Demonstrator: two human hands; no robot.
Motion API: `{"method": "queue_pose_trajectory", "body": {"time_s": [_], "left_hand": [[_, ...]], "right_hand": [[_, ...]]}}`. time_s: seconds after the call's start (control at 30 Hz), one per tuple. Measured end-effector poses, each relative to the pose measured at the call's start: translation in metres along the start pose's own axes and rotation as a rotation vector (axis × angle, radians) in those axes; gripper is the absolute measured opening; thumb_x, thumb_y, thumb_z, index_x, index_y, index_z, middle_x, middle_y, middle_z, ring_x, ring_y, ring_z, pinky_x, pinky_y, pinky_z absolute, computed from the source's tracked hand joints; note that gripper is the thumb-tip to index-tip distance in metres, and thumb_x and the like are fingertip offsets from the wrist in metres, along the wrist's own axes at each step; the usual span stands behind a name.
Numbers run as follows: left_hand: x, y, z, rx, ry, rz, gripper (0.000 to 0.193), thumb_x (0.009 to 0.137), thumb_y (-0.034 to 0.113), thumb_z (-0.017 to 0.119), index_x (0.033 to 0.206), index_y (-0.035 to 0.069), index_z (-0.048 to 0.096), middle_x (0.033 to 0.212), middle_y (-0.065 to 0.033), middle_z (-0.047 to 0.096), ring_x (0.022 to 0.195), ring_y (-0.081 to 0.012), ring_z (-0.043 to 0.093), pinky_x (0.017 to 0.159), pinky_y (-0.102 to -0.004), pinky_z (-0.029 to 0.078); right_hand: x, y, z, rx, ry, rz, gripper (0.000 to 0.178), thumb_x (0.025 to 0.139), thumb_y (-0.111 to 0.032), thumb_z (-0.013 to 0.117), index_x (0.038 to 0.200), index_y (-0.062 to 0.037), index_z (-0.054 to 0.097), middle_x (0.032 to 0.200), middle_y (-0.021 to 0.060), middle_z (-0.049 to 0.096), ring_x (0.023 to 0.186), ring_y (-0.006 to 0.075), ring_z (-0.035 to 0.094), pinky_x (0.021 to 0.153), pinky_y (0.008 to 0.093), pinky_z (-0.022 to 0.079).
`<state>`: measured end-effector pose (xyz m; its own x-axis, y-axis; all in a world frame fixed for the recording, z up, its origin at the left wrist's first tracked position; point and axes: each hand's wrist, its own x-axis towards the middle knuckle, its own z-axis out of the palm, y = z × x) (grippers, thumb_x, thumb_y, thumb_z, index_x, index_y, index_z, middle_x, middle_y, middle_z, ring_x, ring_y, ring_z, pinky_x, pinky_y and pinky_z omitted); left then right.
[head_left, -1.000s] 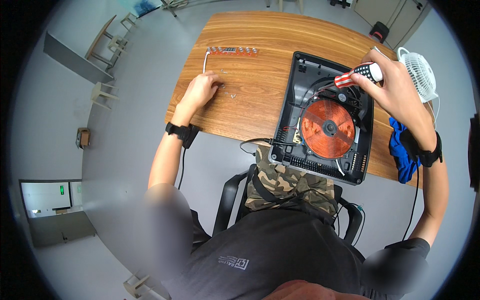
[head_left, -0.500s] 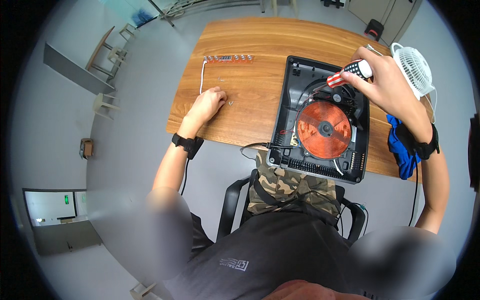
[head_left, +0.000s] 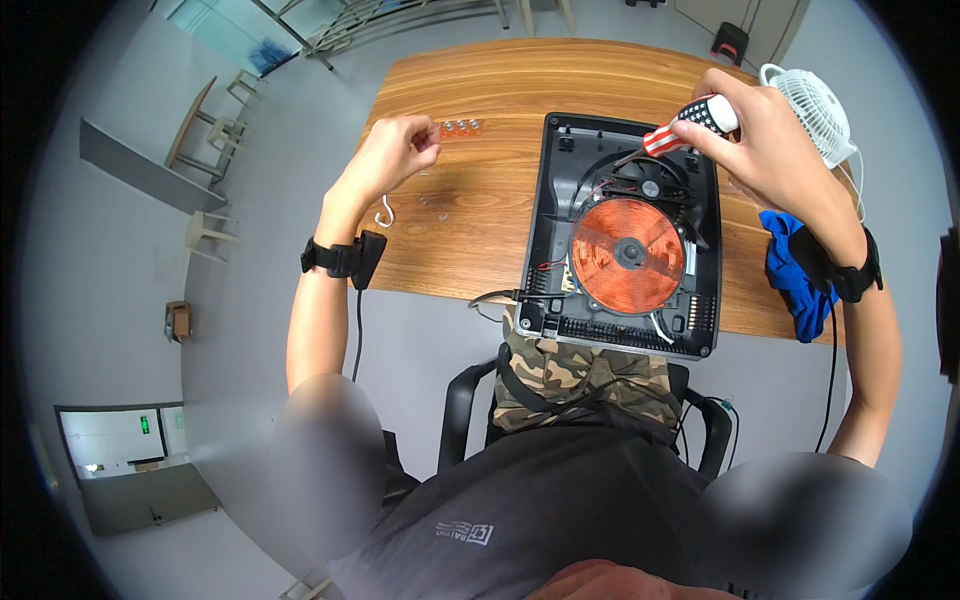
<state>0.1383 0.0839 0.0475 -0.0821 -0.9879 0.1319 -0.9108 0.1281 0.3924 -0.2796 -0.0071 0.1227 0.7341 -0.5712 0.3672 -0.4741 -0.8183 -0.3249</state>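
Copper coil [head_left: 605,250]: bare inside the black housing [head_left: 565,190]; I'd steer metal clear.
Screwdriver [head_left: 661,141]: clamped in my right hand [head_left: 775,135], slanting over the housing's far end.
Left hand [head_left: 393,155]: fingertips together near the board [head_left: 464,129]; I can't tell whether they're holding anything.

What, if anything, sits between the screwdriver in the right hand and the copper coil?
In this view, a round black fan-like part, inside the open housing, lies between the screwdriver in the right hand and the copper coil.
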Motion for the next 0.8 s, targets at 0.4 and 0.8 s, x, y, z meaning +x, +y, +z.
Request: {"method": "queue_pose_trajectory", "body": {"time_s": [0.4,0.8], "left_hand": [[0.027,0.018,0.002,0.013,-0.058,0.043,0.016,0.092,0.007,0.074,0.106,-0.001,0.075,0.095,-0.0135,0.078,0.086,-0.0213,0.076,0.080,-0.0339,0.061],[0.008,0.009,-0.009,0.098,-0.026,0.035,0.014,0.090,0.004,0.074,0.103,0.000,0.076,0.095,-0.0141,0.077,0.087,-0.0234,0.076,0.080,-0.0338,0.061]], "right_hand": [[-0.027,0.029,-0.016,-0.044,0.025,0.065,0.039,0.095,-0.035,0.075,0.095,0.0023,0.063,0.070,0.0154,0.066,0.060,0.0277,0.065,0.057,0.0364,0.049],[-0.021,0.033,-0.018,-0.074,0.010,0.097,0.043,0.096,-0.039,0.073,0.093,0.0030,0.062,0.068,0.0183,0.064,0.058,0.0310,0.063,0.057,0.0377,0.048]]}}
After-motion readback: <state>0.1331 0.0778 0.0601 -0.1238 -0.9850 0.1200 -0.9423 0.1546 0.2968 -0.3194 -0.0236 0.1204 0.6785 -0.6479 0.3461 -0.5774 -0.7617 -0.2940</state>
